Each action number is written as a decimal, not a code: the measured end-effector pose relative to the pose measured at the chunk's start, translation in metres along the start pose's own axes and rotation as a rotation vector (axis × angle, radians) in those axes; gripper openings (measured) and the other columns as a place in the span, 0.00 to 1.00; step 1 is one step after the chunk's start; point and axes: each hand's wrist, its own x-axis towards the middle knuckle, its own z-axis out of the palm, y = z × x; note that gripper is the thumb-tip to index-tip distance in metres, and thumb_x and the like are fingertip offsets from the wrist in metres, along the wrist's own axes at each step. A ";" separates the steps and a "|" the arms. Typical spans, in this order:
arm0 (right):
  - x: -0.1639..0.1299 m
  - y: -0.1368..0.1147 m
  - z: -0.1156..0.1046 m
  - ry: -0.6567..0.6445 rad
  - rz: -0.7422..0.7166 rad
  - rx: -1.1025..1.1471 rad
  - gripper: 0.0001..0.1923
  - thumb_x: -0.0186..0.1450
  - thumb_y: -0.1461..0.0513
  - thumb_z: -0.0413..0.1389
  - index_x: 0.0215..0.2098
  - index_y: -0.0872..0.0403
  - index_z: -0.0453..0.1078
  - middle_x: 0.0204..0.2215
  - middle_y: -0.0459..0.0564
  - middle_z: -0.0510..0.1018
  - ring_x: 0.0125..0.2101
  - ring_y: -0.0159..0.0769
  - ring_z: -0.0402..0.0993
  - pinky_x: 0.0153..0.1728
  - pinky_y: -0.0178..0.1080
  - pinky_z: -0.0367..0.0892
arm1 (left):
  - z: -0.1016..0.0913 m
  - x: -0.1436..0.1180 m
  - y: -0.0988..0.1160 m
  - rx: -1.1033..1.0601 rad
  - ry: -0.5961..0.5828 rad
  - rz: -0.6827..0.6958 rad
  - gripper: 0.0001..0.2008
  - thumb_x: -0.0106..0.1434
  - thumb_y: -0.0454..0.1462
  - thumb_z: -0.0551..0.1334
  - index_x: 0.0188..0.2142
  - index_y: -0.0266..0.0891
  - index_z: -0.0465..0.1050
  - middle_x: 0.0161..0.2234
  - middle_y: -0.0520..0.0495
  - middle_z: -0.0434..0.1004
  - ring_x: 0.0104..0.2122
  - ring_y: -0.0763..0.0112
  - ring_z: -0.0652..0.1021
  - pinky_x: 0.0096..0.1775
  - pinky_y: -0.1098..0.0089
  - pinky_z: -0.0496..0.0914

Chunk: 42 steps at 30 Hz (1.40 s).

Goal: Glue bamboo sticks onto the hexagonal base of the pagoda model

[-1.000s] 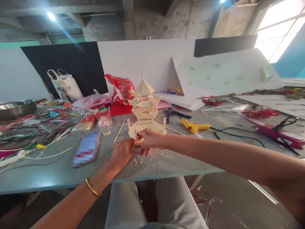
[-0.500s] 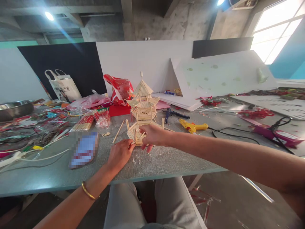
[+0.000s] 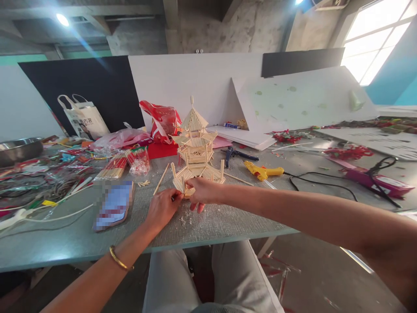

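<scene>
Working on the stick pagoda (image 3: 195, 142): upright on the table (image 3: 228, 226), straight ahead at twelve o'clock.
Left hand (image 3: 164, 208): at the base's (image 3: 211, 170) seven o'clock, fingertips drawn close — pinching anything, cannot tell.
Right hand (image 3: 201, 191): at six, bent over the near edge; fingertips partly hidden, cannot tell whether gripping.
Front post (image 3: 183, 184): best steadied lightly from both sides — likely to lean under force.
Stickwork: pale, slim, ridged, fanning into a pointed roof (image 3: 194, 120).

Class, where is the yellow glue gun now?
In the head view, the yellow glue gun lies right of the stick pagoda, near the dark blue tool.
</scene>
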 end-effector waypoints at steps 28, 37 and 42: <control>-0.001 0.000 0.001 -0.053 -0.001 0.060 0.17 0.48 0.76 0.47 0.35 0.58 0.60 0.29 0.47 0.72 0.19 0.28 0.73 0.18 0.30 0.69 | 0.001 0.002 0.006 0.017 0.003 0.029 0.10 0.58 0.36 0.53 0.31 0.39 0.74 0.29 0.48 0.77 0.30 0.71 0.75 0.33 0.72 0.64; -0.034 -0.021 -0.013 0.184 -0.069 -0.320 0.18 0.50 0.71 0.51 0.41 0.60 0.62 0.20 0.45 0.72 0.18 0.28 0.69 0.15 0.27 0.60 | -0.003 -0.001 0.005 0.001 -0.012 -0.049 0.09 0.56 0.37 0.56 0.34 0.40 0.73 0.31 0.49 0.78 0.32 0.69 0.76 0.34 0.72 0.66; -0.071 -0.025 -0.040 0.316 -0.118 -0.396 0.26 0.53 0.69 0.50 0.51 0.60 0.57 0.24 0.48 0.75 0.20 0.28 0.70 0.20 0.28 0.62 | -0.007 -0.003 0.003 -0.013 -0.043 -0.064 0.11 0.54 0.35 0.57 0.38 0.38 0.73 0.32 0.48 0.78 0.32 0.69 0.77 0.34 0.72 0.66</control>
